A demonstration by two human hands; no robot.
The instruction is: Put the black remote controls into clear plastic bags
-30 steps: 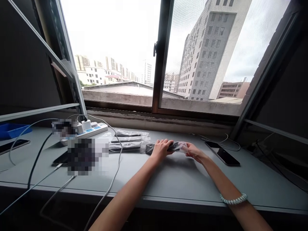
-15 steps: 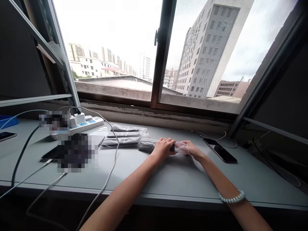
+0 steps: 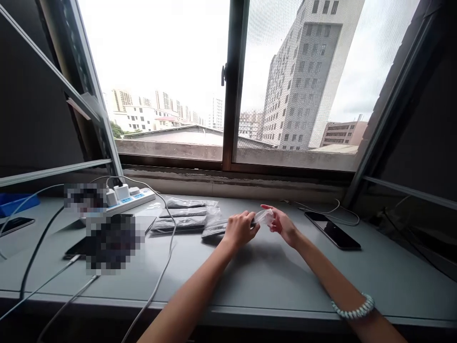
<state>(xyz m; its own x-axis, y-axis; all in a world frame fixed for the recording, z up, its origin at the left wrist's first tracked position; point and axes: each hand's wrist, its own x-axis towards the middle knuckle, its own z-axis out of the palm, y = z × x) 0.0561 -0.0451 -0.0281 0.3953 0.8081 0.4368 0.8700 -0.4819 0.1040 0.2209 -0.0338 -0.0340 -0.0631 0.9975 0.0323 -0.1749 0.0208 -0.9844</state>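
Note:
My left hand (image 3: 240,231) is closed from above around a long dark item in a clear plastic bag (image 3: 213,232), whose left end is raised slightly off the desk. The bag's loose clear end (image 3: 263,217) sticks out to the right of the fingers. My right hand (image 3: 284,225) is beside that loose end with its fingers apart, the plastic between them and seemingly touching them. To the left, several similar dark packets (image 3: 180,224) in clear bags lie side by side, flat on the desk.
A phone (image 3: 332,230) lies on the right of the grey desk (image 3: 285,286). On the left are a power strip (image 3: 144,195) with plugs, a white cable (image 3: 164,269), a dark tablet-like device (image 3: 75,248), another phone (image 3: 17,224) and a blue tray (image 3: 17,204). A window stands behind.
My right hand's fingers have spread apart at the bag's loose end. The bagged item's left end has lifted and tilted a little under my left hand. The camera view has tipped slightly upward.

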